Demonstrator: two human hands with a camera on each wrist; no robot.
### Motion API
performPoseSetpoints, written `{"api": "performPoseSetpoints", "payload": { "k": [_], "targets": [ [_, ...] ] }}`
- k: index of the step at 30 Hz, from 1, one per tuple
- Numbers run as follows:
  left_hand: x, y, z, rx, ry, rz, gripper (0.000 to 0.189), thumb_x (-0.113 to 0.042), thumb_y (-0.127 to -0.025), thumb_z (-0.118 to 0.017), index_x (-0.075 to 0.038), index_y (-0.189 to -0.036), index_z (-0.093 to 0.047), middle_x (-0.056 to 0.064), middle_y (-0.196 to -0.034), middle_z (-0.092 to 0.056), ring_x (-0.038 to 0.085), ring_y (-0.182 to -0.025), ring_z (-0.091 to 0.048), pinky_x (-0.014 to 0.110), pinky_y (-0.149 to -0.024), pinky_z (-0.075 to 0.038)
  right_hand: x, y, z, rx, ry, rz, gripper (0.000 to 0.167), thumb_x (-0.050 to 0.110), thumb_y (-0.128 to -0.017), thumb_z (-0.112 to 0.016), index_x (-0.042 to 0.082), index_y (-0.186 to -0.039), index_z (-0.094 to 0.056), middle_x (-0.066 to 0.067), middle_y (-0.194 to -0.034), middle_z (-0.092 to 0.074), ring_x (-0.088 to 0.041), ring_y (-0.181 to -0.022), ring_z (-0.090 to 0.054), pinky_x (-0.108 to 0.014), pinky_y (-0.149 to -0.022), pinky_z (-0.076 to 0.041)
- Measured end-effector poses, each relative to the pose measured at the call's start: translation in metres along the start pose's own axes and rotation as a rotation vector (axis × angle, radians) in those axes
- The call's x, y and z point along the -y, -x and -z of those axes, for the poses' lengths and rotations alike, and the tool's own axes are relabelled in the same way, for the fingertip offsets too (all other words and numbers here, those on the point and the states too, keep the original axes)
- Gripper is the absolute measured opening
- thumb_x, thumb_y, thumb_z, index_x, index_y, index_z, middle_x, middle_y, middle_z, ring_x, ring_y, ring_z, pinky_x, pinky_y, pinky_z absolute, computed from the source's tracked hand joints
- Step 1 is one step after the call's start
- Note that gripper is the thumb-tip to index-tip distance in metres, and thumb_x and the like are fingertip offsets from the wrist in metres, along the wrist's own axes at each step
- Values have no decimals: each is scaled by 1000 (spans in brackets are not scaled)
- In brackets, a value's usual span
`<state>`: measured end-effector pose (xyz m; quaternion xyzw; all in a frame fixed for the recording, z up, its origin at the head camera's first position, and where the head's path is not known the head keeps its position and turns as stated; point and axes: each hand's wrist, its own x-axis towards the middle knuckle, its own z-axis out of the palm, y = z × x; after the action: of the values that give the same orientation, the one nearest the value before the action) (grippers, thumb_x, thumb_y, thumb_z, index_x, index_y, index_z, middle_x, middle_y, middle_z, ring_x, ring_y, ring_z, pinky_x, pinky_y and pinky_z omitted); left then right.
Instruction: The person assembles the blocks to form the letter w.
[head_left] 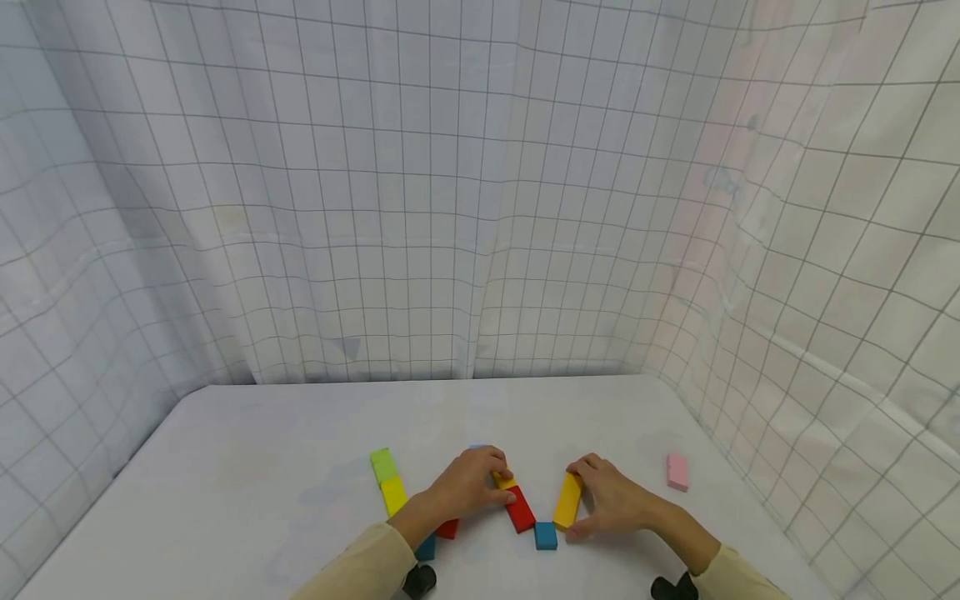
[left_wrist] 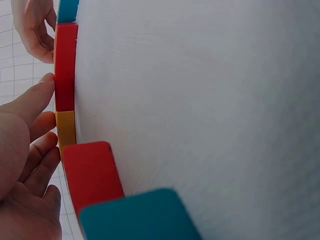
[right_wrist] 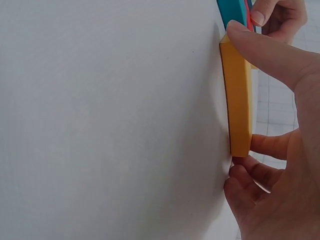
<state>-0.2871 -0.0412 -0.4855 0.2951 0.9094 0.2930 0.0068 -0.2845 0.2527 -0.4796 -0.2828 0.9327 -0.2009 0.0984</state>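
My right hand [head_left: 617, 498] pinches a yellow-orange block [head_left: 567, 502] lengthwise, its thumb at the near end and fingers at the far end. This block slants on the white table, its near end by a small teal block [head_left: 546, 536]. My left hand [head_left: 468, 485] touches the neighbouring row, the thumb at a red block [head_left: 521, 509] and the fingers at a yellow-orange block [left_wrist: 65, 127] beyond it. That second yellow-orange block is partly covered by the hand. The red block's near end meets the teal one.
On the left, a lime green block [head_left: 383, 465] and a yellow block [head_left: 393, 495] stand in line. Another red block [head_left: 447, 529] and teal block [head_left: 425, 548] show beside my left forearm. A pink block [head_left: 677, 472] lies apart at right. Gridded white curtains [head_left: 420, 208] surround the table.
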Motion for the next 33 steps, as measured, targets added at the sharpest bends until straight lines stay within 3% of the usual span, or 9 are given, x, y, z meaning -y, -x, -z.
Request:
{"api": "performPoseSetpoints", "payload": {
  "k": [22, 33],
  "targets": [
    [-1, 0, -1, -9, -2, 0, 28, -31, -89, -85, -14, -110, -80, 0, -120, -66, 23, -114, -58, 40, -101, -51, 3, 4, 6, 34, 0, 0, 98, 57, -76, -86, -1, -146, -48, -16, -139, -50, -30, -121, -51, -57, -107, -44],
    [1, 0, -1, -10, 3, -8, 28, -31, -89, -85, -14, -109, -80, 0, -119, -66, 23, -114, -58, 40, -101, -51, -16, 9, 22, -13, 38, 1, 93, 55, -82, -82, -2, -148, -49, -16, -138, -54, -34, -124, -52, -59, -109, -41]
  ]
}}
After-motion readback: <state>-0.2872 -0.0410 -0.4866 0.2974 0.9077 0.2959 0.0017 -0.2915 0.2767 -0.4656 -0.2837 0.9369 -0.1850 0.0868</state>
